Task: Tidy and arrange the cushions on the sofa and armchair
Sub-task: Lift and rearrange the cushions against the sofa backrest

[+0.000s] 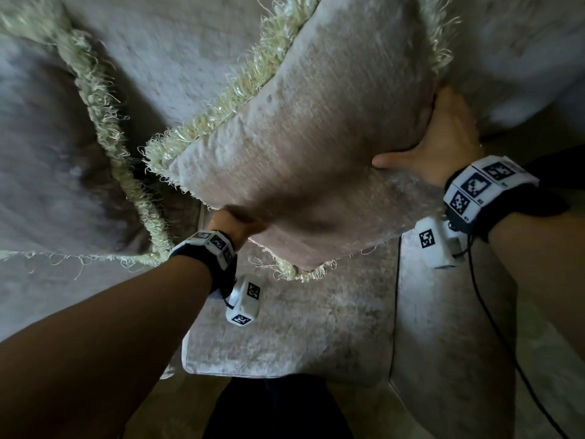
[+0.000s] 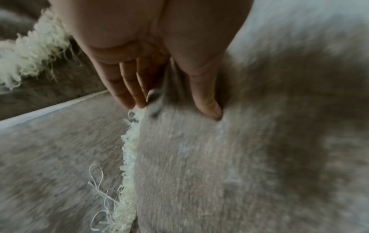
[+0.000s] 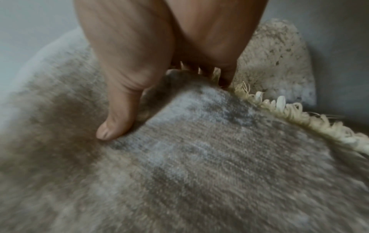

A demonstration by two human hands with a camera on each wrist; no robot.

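Observation:
A beige velvet cushion (image 1: 300, 137) with a cream fringe is held up in front of the sofa back (image 1: 177, 58), tilted. My left hand (image 1: 235, 223) grips its lower left edge. In the left wrist view the left hand (image 2: 175, 108) has its thumb on the cushion (image 2: 219, 173) face and its fingers behind the fringe (image 2: 127, 157). My right hand (image 1: 443, 137) grips the right side. In the right wrist view the right hand (image 3: 166, 107) presses its thumb into the cushion (image 3: 199, 173), with its fingers tucked behind the fringed edge.
A second fringed cushion (image 1: 47, 153) leans against the sofa back at the left. The seat cushion (image 1: 300, 327) lies below the held one, and the armrest (image 1: 443, 327) runs along the right. A black cable (image 1: 493, 327) hangs from my right wrist.

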